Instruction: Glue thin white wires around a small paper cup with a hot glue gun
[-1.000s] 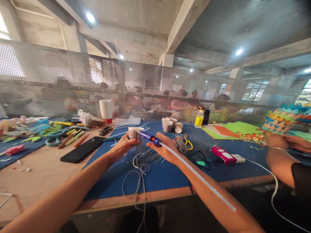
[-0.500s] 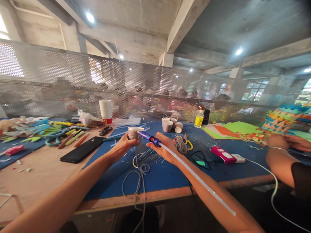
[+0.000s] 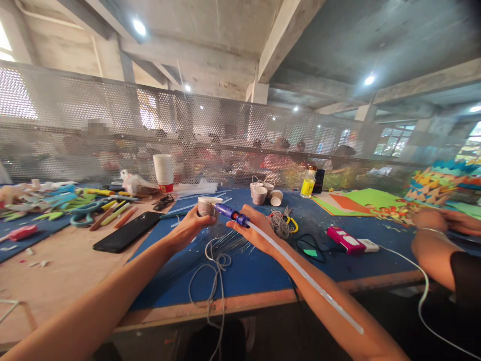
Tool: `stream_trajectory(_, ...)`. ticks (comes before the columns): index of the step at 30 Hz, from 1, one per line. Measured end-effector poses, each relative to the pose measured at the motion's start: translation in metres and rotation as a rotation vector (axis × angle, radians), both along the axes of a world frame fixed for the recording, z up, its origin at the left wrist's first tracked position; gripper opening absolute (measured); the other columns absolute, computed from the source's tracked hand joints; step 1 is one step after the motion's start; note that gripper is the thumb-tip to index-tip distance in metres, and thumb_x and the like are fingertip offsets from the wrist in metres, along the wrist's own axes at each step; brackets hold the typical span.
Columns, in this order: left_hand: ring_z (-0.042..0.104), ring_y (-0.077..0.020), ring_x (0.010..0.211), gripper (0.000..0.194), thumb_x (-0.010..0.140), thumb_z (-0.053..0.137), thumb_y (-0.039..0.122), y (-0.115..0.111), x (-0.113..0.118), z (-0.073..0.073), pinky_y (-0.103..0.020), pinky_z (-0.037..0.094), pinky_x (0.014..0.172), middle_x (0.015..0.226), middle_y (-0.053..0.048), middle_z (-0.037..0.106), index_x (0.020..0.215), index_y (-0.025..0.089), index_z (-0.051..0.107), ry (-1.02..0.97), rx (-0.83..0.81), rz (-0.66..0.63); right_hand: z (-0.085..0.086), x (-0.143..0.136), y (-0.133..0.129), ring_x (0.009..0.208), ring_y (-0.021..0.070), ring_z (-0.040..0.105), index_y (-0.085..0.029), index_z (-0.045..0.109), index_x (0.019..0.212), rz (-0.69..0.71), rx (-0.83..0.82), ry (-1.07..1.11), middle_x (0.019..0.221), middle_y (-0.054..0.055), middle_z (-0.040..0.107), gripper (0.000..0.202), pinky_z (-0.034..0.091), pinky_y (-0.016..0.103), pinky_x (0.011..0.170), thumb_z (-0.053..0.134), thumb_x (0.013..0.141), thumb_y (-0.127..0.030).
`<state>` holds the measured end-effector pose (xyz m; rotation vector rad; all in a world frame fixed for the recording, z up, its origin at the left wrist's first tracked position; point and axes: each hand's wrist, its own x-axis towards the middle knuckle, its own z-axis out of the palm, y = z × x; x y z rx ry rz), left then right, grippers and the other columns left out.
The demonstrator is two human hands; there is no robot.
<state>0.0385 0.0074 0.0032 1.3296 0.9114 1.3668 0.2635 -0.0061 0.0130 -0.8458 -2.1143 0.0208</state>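
Left hand (image 3: 192,225) curled round a small grey-sided cup (image 3: 205,206) held above the blue mat (image 3: 173,283), right hand (image 3: 256,226) gripping a blue glue gun (image 3: 228,212) (long translucent stick (image 3: 304,275) trailing from its rear), tip at the cup's right side, grey cord (image 3: 217,281) looped loosely below.

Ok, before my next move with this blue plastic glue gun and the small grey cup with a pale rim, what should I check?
1. Small grey cup with a pale rim gripped in the left hand: ok.
2. Blue plastic glue gun held in the right hand: ok.
3. Long translucent glue stick fitted: ok, it sticks out behind the gun.
4. Gun hot enough: cannot tell.
5. Loose grey cord kept on the blue tabletop: not ok, it hangs over the front edge.
6. Yellow-handled scissors clear of both hands: ok.
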Motion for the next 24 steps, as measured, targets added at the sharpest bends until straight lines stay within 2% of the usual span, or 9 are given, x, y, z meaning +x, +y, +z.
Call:
stream_trajectory(10,0.063,-0.0222,0.081,0.057,0.055,0.084,0.029,-0.0006,-0.0002,0.0008,-0.033,0.047,0.076,0.088,-0.004,0.071,0.108,0.015,0.069,-0.006,0.011,-0.006,0.0004,0.0005,-0.0001,0.066,0.0100,0.054,-0.020,0.060,0.082,-0.020,0.013,-0.005,0.084,0.000,0.059,0.035,0.036,0.022,0.062,0.061,0.096,-0.052)
stream_trajectory(18,0.064,-0.0219,0.082,0.064,0.056,0.084,0.028,-0.0003,-0.0022,0.0010,-0.034,0.047,0.077,0.092,-0.005,0.072,0.116,0.014,0.068,-0.022,-0.012,-0.018,-0.0014,0.0011,0.0031,0.063,0.0099,0.052,-0.020,0.061,0.082,-0.019,0.021,0.012,0.084,-0.001,0.059,0.033,0.035,0.022,0.061,0.065,0.095,-0.050)
stream_trajectory(24,0.063,-0.0206,0.080,0.047,0.059,0.083,0.027,-0.0003,-0.0042,0.0024,-0.033,0.048,0.077,0.087,-0.004,0.070,0.103,0.015,0.070,0.002,-0.005,-0.034,-0.0020,0.0023,0.0039,0.064,0.0104,0.052,-0.020,0.060,0.082,-0.009,0.032,0.010,0.083,-0.001,0.058,0.034,0.034,0.023,0.061,0.064,0.095,-0.051)
